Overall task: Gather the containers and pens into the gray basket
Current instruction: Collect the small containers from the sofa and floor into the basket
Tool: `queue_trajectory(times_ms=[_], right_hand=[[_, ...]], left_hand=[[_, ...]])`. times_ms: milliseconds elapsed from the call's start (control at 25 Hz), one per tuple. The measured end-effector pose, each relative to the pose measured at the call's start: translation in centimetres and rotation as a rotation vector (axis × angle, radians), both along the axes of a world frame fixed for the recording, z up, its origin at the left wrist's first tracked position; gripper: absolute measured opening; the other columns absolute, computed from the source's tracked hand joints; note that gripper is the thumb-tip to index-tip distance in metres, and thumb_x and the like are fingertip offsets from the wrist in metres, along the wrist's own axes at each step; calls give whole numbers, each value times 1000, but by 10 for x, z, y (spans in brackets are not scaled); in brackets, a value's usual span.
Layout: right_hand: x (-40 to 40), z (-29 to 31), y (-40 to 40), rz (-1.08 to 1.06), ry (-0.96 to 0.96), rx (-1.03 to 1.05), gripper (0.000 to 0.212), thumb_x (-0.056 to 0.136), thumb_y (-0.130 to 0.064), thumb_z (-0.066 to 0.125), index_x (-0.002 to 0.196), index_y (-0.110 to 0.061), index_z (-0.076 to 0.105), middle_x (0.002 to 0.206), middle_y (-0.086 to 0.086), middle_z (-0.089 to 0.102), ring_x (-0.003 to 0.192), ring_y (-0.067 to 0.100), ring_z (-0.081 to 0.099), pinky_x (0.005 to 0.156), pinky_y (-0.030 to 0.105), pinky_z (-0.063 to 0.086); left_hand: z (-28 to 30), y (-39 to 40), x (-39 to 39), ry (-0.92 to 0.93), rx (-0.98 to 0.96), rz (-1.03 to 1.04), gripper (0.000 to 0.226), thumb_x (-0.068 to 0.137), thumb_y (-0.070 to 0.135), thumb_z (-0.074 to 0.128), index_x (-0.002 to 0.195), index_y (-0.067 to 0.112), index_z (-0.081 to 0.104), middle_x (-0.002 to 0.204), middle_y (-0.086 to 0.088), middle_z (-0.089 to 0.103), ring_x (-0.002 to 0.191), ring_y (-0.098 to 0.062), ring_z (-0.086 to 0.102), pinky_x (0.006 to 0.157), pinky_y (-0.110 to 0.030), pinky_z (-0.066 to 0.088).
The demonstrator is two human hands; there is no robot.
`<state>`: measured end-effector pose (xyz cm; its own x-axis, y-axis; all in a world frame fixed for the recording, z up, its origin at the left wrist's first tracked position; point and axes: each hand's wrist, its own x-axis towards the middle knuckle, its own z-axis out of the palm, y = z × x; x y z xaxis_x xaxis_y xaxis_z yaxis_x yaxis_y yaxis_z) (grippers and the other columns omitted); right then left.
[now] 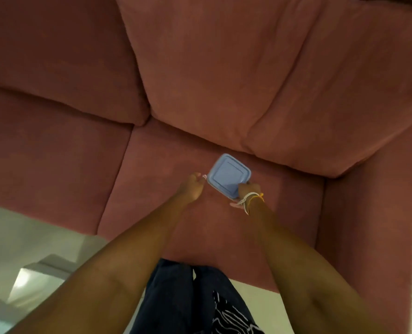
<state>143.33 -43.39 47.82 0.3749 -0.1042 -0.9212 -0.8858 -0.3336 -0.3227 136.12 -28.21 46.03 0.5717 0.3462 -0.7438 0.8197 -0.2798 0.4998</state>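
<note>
The near corner of a square blue container [228, 175] is gripped by the right hand [247, 191], fingers curled over the lid edge and thumb seemingly tucked underneath. Just beside the container's left edge, the left hand [192, 188] is held loosely curled with nothing in it, fingertips close but contact can't really be made out. A few bracelets [249, 200], white and orange, are worn on the right wrist. The container is tilted a bit above the seat cushion of a pink sofa [200, 68], near the back cushions. Pale floor [12, 227] is seen at the left, dark trousers [176, 300] below. No readable writing on the lid.
</note>
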Motion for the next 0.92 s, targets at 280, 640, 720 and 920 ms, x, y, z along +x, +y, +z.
queue_trajectory(times_ms=[280, 640, 720, 920], right_hand=[[-37, 53, 87, 244, 18, 270, 42, 91, -4, 46, 131, -16, 47, 124, 18, 58, 96, 38, 63, 66, 49, 52], [-191, 65, 230, 819, 36, 273, 33, 89, -2, 51, 118, -17, 50, 92, 13, 61, 63, 27, 60, 59, 42, 52], [-245, 64, 268, 933, 37, 276, 25, 88, -1, 51, 108, -16, 51, 100, 16, 57, 67, 31, 60, 57, 43, 51], [-381, 55, 351, 1161, 51, 279, 22, 90, -3, 51, 110, -13, 53, 106, 14, 53, 110, 39, 58, 71, 53, 51]], left_hand=[[45, 47, -53, -88, 73, 415, 44, 100, 27, 41, 125, -8, 51, 122, -32, 57, 111, -45, 58, 92, -51, 50], [63, 141, -274, -162, 80, 757, 44, 102, 28, 30, 116, -5, 56, 110, -26, 63, 99, -38, 62, 87, -43, 50], [63, 163, -334, -173, 111, 816, 50, 101, 29, 27, 114, -10, 56, 110, -33, 62, 98, -42, 62, 86, -47, 50], [58, 211, -477, -106, 67, 1080, 43, 103, 31, 29, 121, -3, 48, 115, -28, 59, 100, -42, 63, 83, -51, 54]])
